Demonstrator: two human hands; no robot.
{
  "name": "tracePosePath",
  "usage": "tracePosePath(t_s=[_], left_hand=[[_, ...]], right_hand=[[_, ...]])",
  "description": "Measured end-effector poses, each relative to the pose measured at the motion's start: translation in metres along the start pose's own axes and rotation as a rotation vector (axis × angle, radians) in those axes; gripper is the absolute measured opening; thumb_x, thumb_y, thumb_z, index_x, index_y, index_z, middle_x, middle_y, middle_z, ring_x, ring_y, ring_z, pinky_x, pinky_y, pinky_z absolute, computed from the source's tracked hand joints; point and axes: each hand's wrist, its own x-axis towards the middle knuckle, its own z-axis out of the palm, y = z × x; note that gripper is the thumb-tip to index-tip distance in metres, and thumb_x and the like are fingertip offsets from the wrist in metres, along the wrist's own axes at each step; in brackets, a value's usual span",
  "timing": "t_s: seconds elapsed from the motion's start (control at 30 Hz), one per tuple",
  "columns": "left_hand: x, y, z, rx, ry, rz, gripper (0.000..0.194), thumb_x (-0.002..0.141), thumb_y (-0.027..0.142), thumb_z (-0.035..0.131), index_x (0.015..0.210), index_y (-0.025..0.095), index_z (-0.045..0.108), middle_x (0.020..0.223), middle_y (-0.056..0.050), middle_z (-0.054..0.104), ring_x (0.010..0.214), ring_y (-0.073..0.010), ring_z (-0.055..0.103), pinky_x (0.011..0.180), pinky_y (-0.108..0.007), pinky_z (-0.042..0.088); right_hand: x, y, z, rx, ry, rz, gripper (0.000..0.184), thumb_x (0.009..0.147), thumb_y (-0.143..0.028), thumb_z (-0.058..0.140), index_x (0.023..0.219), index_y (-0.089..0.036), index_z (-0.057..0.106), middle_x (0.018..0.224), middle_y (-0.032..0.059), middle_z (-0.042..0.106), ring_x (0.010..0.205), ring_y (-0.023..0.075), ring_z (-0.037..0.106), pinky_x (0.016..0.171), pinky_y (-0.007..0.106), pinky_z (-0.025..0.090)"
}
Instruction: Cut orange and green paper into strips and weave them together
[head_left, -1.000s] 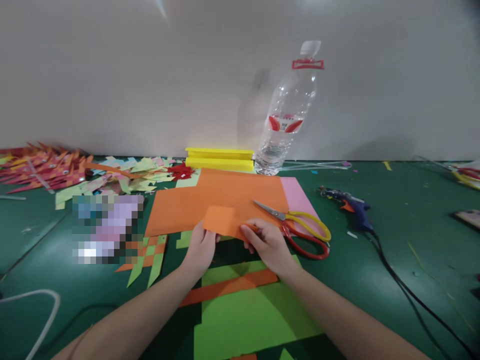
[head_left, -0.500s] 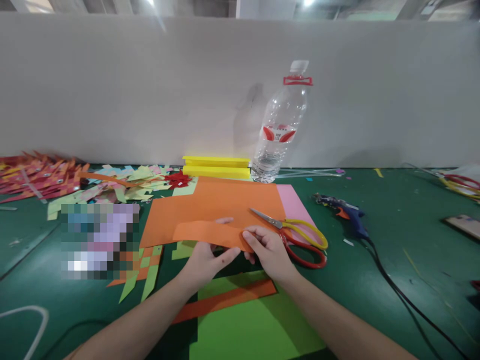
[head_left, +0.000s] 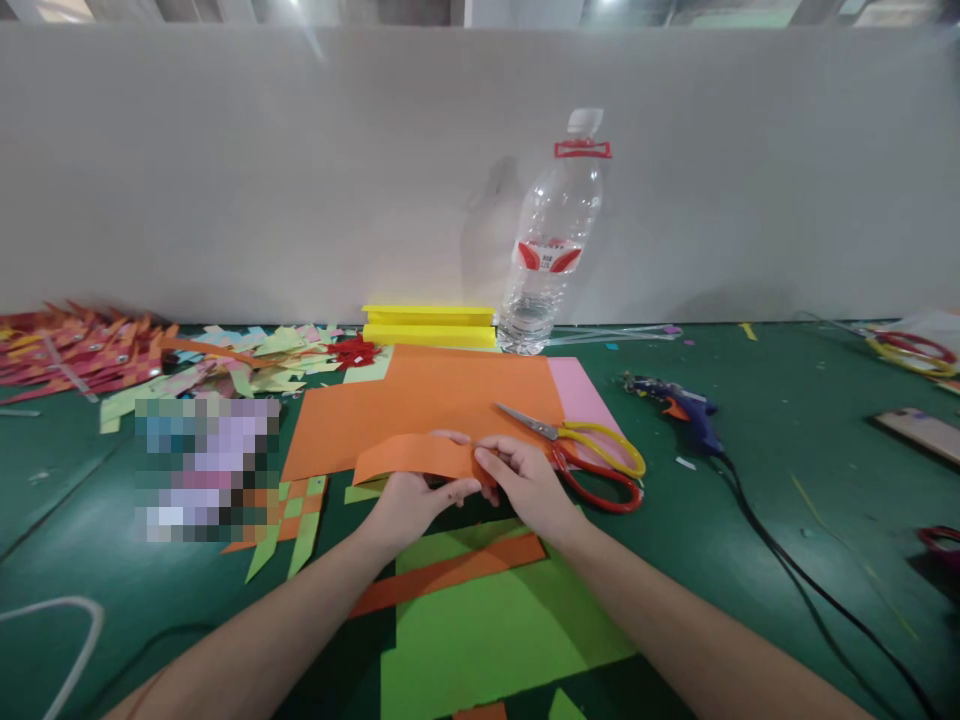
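Between my hands is a wide orange paper strip point(head_left: 409, 457), bowed upward and curling at its right end. My left hand point(head_left: 420, 500) supports it from below, fingers behind it and thumb stretched towards the right end. With thumb and fingers, my right hand point(head_left: 521, 478) pinches that right end. Behind them lies a large orange sheet point(head_left: 442, 385), partly over a pink sheet point(head_left: 576, 390). Scissors with one yellow and one red handle point(head_left: 592, 435) rest on these sheets, just beyond my right hand. Below my wrists, a narrow orange strip point(head_left: 457, 573) crosses a green sheet point(head_left: 502, 640).
A tilted plastic bottle point(head_left: 551, 240) leans by the wall beside folded yellow paper point(head_left: 427, 333). A glue gun point(head_left: 686, 410) with a black cable lies right. Paper scraps point(head_left: 255, 365), a woven orange-and-green piece point(head_left: 296, 515) and a blurred-out object point(head_left: 210, 465) are left.
The right end of the orange strip has curled more, and the strip bows higher. My right hand has shifted slightly left along with it. The whole view has tilted a little.
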Motion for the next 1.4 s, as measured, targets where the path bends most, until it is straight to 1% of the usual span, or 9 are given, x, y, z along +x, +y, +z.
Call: tracePosePath(t_s=[0.1,0.23,0.33,0.47,0.6,0.73,0.83,1.03,1.4], left_hand=[[0.0013,-0.0035,-0.0017,0.007,-0.029,0.018,0.035,0.074,0.035,0.066,0.104,0.018,0.058,0.082,-0.004,0.068,0.072,-0.0188,0.065,0.070,-0.033,0.054],[0.0043,-0.0063,-0.0050,0.116,0.076,0.128,0.034,0.073,0.034,0.070,0.101,0.020,0.059,0.105,-0.009,0.066,0.097,-0.0232,0.064,0.090,-0.038,0.050],[0.0047,-0.0040,-0.0061,0.183,0.112,0.157,0.029,0.073,0.035,0.068,0.097,0.020,0.061,0.107,-0.009,0.066,0.103,-0.0242,0.062,0.094,-0.040,0.047],[0.0028,0.0000,-0.0056,0.174,0.147,0.108,0.023,0.075,0.034,0.065,0.094,0.021,0.062,0.099,-0.007,0.069,0.095,-0.0225,0.065,0.093,-0.038,0.048],[0.0020,-0.0007,-0.0044,0.094,0.256,0.064,0.023,0.075,0.036,0.066,0.091,0.020,0.062,0.092,-0.005,0.070,0.089,-0.0213,0.067,0.087,-0.036,0.052],[0.0023,-0.0026,-0.0030,0.034,0.327,0.086,0.024,0.070,0.036,0.071,0.085,0.019,0.062,0.090,-0.004,0.068,0.086,-0.0216,0.066,0.082,-0.036,0.054],[0.0020,-0.0018,-0.0024,0.013,0.356,0.093,0.023,0.069,0.036,0.073,0.080,0.019,0.063,0.087,-0.003,0.067,0.082,-0.0200,0.065,0.080,-0.034,0.055],[0.0007,0.0023,-0.0015,-0.042,0.322,0.055,0.025,0.068,0.037,0.074,0.081,0.020,0.061,0.078,0.000,0.066,0.070,-0.0183,0.067,0.075,-0.035,0.057],[0.0011,-0.0020,0.0002,-0.093,0.293,0.042,0.026,0.067,0.034,0.075,0.083,0.020,0.060,0.081,0.000,0.066,0.077,-0.0188,0.068,0.079,-0.036,0.057]], right_hand=[[0.0004,-0.0001,0.0007,0.008,-0.002,-0.006,0.027,0.083,-0.042,0.058,0.090,-0.016,0.059,0.054,-0.0051,0.052,0.044,0.0089,0.047,0.044,0.023,0.039],[0.0007,-0.0010,0.0016,-0.008,0.006,-0.008,0.024,0.081,-0.039,0.060,0.090,-0.017,0.057,0.058,-0.0054,0.053,0.043,0.0081,0.047,0.044,0.024,0.037],[0.0013,0.0008,0.0016,-0.023,-0.008,-0.032,0.018,0.081,-0.035,0.059,0.085,-0.018,0.056,0.059,-0.0052,0.053,0.043,0.0077,0.048,0.045,0.023,0.037],[0.0011,0.0022,0.0014,-0.031,-0.032,-0.060,0.017,0.083,-0.035,0.058,0.085,-0.018,0.057,0.064,-0.0036,0.056,0.046,0.0080,0.051,0.048,0.024,0.041],[-0.0002,0.0017,0.0018,-0.006,-0.027,-0.048,0.028,0.080,-0.040,0.063,0.095,-0.017,0.057,0.070,-0.0026,0.057,0.049,0.0087,0.054,0.051,0.026,0.044],[-0.0010,0.0020,0.0023,-0.066,-0.026,-0.037,0.037,0.072,-0.039,0.073,0.098,-0.017,0.056,0.064,-0.0041,0.057,0.051,0.0101,0.055,0.050,0.025,0.041],[-0.0007,0.0015,0.0026,-0.102,-0.026,-0.040,0.037,0.070,-0.039,0.075,0.095,-0.018,0.057,0.061,-0.0046,0.057,0.051,0.0109,0.056,0.049,0.025,0.041],[0.0010,0.0027,0.0018,-0.019,-0.031,-0.057,0.029,0.078,-0.044,0.068,0.085,-0.018,0.058,0.072,-0.0004,0.065,0.052,0.0110,0.061,0.053,0.026,0.048],[0.0017,0.0055,-0.0002,-0.006,-0.001,-0.085,0.023,0.080,-0.039,0.067,0.084,-0.017,0.060,0.073,0.0007,0.069,0.050,0.0099,0.060,0.055,0.026,0.048]])
